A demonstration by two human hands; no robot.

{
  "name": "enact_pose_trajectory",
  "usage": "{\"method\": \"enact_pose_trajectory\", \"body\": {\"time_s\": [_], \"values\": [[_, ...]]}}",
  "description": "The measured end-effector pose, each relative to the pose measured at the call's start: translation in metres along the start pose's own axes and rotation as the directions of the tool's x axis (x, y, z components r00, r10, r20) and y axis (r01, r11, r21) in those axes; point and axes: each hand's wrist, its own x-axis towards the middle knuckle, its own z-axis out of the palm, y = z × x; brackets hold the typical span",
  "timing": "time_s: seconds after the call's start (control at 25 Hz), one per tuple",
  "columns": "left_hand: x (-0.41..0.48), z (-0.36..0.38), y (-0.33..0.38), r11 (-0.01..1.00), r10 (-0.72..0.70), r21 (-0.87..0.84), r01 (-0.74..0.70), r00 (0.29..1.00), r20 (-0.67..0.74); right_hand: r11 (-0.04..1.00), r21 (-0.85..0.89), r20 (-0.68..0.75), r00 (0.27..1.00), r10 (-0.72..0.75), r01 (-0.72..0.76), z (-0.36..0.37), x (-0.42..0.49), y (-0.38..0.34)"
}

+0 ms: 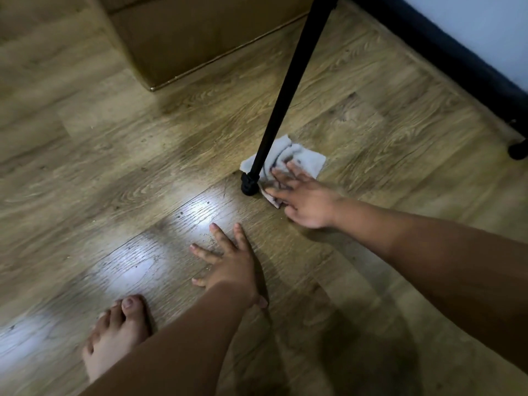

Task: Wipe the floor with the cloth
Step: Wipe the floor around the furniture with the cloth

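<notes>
A small grey-white cloth (303, 158), smudged dark, lies flat on the wood-pattern floor (114, 172) right of centre. My right hand (303, 198) presses on the cloth's near part with fingers spread and straight. My left hand (228, 258) rests flat on the bare floor nearer to me, fingers splayed, holding nothing. Small crumbs and specks dot the floor around my left hand.
A black slanted pole (285, 87) stands with its rubber foot (250, 184) touching the cloth's left edge. A cardboard box (185, 38) sits at the back. A dark baseboard (457, 61) runs along the wall at right, with another black foot (518, 150). My bare foot (114, 335) is lower left.
</notes>
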Motion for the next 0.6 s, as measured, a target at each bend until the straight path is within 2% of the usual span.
{"method": "enact_pose_trajectory", "body": {"time_s": [0.08,0.16,0.24,0.36,0.48,0.6], "values": [[0.002,0.002,-0.003,1.0,0.018,0.003,-0.018,1.0,-0.016,0.996,0.07,-0.037,0.997,0.063,-0.06,-0.002,-0.015,0.033],[0.003,0.002,-0.004,1.0,0.015,0.001,-0.015,1.0,-0.023,0.968,0.08,-0.082,0.966,0.245,-0.239,0.001,-0.035,0.087],[0.004,0.002,-0.003,1.0,0.003,0.014,-0.003,1.0,-0.02,0.885,0.163,-0.127,0.88,0.458,-0.437,0.004,-0.057,0.14],[0.003,0.0,-0.001,1.0,-0.002,0.024,0.003,1.0,-0.025,0.744,0.323,-0.104,0.76,0.642,-0.584,0.003,-0.061,0.169],[-0.001,-0.002,0.0,1.0,0.02,0.013,-0.02,0.999,-0.027,0.679,0.405,-0.082,0.715,0.694,-0.612,0.002,-0.046,0.144],[-0.006,-0.007,0.001,0.999,0.027,0.019,-0.027,0.999,-0.027,0.831,0.333,-0.187,0.832,0.522,-0.446,0.024,-0.056,0.093]]}}
